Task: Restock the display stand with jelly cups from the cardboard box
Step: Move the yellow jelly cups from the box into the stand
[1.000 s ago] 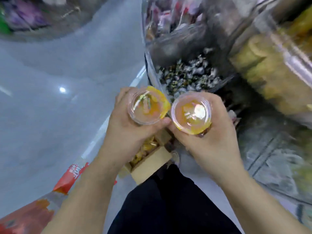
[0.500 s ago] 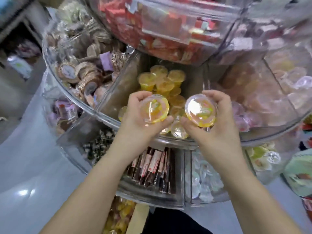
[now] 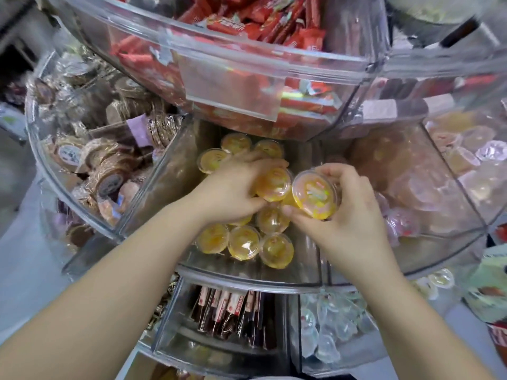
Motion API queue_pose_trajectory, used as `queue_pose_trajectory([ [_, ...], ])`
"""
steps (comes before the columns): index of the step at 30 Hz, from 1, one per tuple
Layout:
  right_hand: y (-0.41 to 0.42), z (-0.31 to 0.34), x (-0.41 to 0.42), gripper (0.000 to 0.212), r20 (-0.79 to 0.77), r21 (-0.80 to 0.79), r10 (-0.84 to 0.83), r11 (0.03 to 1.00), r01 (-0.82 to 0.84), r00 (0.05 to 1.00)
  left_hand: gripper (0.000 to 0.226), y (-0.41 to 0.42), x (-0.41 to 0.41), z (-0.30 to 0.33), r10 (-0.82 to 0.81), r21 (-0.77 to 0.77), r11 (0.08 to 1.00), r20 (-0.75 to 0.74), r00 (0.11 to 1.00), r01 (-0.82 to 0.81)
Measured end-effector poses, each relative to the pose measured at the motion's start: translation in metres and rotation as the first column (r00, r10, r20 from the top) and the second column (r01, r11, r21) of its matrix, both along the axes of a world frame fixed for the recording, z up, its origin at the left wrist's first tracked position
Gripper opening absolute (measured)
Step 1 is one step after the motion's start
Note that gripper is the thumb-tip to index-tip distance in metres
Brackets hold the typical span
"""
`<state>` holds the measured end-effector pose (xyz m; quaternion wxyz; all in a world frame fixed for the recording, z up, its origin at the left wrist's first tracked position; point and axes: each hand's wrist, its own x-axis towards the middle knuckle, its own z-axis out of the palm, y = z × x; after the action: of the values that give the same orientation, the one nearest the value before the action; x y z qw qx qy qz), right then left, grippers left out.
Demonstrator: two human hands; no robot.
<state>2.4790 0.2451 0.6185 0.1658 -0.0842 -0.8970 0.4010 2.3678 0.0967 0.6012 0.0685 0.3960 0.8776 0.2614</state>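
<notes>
Curling round a yellow jelly cup (image 3: pixel 274 184), the left hand (image 3: pixel 230 192) is held over the stand's (image 3: pixel 247 281) middle bin, above the cups (image 3: pixel 244 242) by its front wall. A second cup (image 3: pixel 315 194) is pinched by the right hand (image 3: pixel 348 215), tilted, just beside the first.

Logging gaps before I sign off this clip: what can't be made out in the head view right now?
- Cardboard box: not in view.
- Yellow jelly cup in the left hand: its base is covered by the fingers, so whether it rests on the pile is unclear.
- Lid print on the clear-lidded yellow jelly cup held by the right hand: glare, unreadable.
- Red wrapped bars in the top bin: cut by the upper edge.
</notes>
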Motion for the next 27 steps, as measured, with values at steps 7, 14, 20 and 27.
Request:
queue_pose_trajectory([
  [7,-0.004,-0.012,0.017,0.047,0.089,-0.007,0.074,0.997,-0.074,0.993,0.064,0.012,-0.016,-0.027,0.005,-0.171,0.985,-0.179,0.984,-0.036],
  [14,-0.010,-0.020,0.021,0.055,0.087,0.084,0.039,0.995,-0.047,0.995,0.063,0.013,-0.019,-0.029,0.087,-0.104,0.987,-0.273,0.958,-0.119],
  [20,-0.011,-0.021,0.021,0.054,0.096,0.099,0.032,0.994,-0.042,0.995,0.060,0.011,-0.019,-0.027,0.040,-0.112,0.991,-0.280,0.959,-0.073],
  [27,-0.013,-0.024,0.019,0.055,0.083,0.126,0.017,0.992,-0.028,0.996,0.050,0.010,-0.020,-0.030,0.089,-0.069,0.991,-0.303,0.949,-0.114],
])
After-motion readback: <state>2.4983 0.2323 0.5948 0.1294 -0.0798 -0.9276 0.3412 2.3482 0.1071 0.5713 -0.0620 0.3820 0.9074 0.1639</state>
